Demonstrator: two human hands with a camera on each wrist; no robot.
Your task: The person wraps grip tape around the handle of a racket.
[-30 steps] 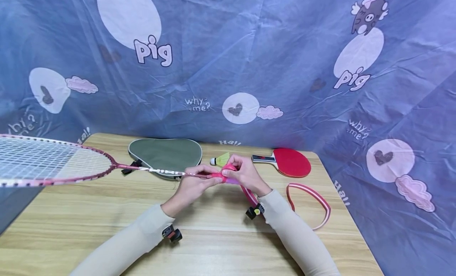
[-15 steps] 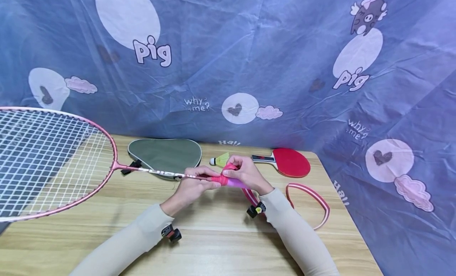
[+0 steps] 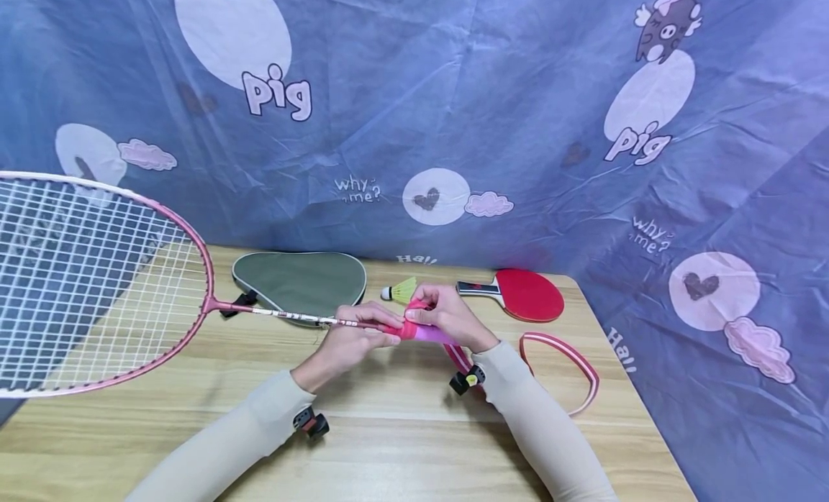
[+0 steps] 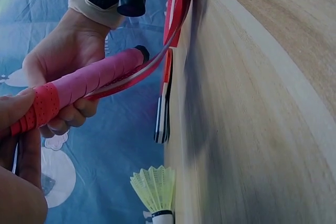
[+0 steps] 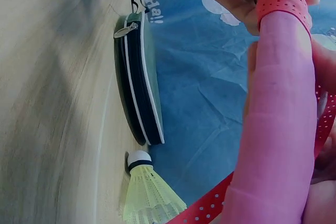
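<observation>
A badminton racket [image 3: 209, 300] is held above the table, its strung head to the left. My left hand [image 3: 346, 344] grips it by the top of the handle, thumb and fingers on the red wrapped end. The handle [image 4: 97, 77] is pink-purple with a black butt. Red perforated grip tape [image 4: 46, 106] is wound round its upper end in overlapping turns. My right hand [image 3: 447, 316] pinches the tape close to the handle. From there a loose strip of tape [image 5: 205, 202] trails down, and a loop of the tape [image 3: 592, 376] lies on the table at right.
Behind my hands on the wooden table [image 3: 388, 430] lie a green zip case [image 3: 301, 279], a yellow shuttlecock [image 3: 403, 291] and a red table tennis bat [image 3: 531, 295]. A blue printed cloth [image 3: 388, 113] hangs behind and beside the table.
The racket has turned about its shaft, so its head went from nearly edge-on to showing its strings broadly. More of the purple handle shows beside the tape. Both hands stay nearly in place.
</observation>
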